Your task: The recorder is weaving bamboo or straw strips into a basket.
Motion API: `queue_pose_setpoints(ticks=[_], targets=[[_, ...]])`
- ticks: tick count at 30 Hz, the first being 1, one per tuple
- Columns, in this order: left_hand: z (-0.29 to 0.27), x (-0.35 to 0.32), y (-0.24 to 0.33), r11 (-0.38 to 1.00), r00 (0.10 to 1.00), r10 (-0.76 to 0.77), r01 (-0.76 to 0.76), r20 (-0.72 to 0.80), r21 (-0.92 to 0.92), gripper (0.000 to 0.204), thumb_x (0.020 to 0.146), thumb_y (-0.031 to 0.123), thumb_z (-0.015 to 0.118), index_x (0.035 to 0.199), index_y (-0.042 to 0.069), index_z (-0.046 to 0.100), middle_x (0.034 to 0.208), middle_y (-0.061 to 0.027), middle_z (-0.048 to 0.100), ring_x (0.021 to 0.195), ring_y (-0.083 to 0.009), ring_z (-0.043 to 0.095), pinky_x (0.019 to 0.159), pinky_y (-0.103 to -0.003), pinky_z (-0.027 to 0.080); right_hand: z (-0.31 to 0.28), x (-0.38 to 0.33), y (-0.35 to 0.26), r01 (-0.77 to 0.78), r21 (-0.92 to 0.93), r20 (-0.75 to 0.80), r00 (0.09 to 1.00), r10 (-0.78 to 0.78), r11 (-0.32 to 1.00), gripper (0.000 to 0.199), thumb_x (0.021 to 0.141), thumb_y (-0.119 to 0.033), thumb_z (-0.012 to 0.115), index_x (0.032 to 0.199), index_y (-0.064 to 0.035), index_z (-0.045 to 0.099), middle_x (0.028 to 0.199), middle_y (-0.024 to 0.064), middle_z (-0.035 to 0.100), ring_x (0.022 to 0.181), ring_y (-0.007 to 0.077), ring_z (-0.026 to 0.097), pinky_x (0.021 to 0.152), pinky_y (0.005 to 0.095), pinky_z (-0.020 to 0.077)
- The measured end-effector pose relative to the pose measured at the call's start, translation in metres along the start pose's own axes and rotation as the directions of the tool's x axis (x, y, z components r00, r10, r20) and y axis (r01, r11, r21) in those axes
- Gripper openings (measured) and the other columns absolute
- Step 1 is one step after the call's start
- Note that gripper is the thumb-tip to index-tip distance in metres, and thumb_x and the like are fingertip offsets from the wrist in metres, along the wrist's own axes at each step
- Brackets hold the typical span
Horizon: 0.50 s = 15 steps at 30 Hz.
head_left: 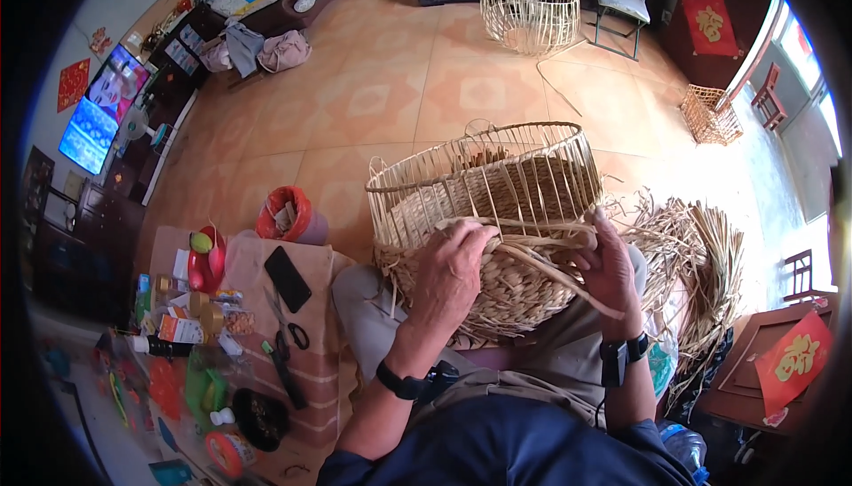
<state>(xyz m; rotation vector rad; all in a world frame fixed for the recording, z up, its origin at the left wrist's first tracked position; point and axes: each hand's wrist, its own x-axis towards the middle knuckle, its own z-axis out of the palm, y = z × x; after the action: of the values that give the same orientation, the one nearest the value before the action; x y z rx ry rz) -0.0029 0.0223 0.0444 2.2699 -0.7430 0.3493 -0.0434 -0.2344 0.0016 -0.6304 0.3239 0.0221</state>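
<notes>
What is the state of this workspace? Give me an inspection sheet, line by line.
Surface: half-woven basket rests on the person's lap, above a tiled floor.
Job's things: straw strands piled at the right; one strand runs between the hands.
Clutter: low table with scissors, phone, bottles.
Hands: left hand pressed on the weave; right hand grips the strand.
Cables: nothing seen.
Surroundings: two bare wire frames, folding chair, television.
</notes>
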Motion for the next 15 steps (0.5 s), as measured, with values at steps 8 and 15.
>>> queue_pose_setpoints(ticks=[8,15], targets=[[0.009,0.005,-0.003,0.993,0.995,0.081,-0.075,-0.066,0.087,0.029,0.088,-0.002,0.069,0.115,0.007,0.071,0.103,-0.0098,0.069,0.101,-0.0317,0.068,0.089,-0.044,0.054,-0.033,-0.005,-0.020,0.242,-0.214,0.174,0.963,-0.207,0.947,0.009,0.098,-0.010,0.067,0.104,-0.0064,0.061,0.068,-0.0016,0.061,0.047,0.0013,0.043,0.042,0.0178,0.0326],[0.019,0.002,-0.014,0.993,0.997,-0.062,0.067,0.054,-0.098,0.031,0.093,-0.001,0.066,0.122,0.008,0.068,0.106,-0.0135,0.073,0.101,-0.0326,0.071,0.087,-0.042,0.056,-0.020,-0.007,-0.010,0.156,-0.781,0.219,0.975,0.031,0.605,0.006,0.097,-0.009,0.073,0.098,-0.0062,0.068,0.077,0.0000,0.068,0.065,0.0048,0.059,0.055,0.0204,0.0431]])
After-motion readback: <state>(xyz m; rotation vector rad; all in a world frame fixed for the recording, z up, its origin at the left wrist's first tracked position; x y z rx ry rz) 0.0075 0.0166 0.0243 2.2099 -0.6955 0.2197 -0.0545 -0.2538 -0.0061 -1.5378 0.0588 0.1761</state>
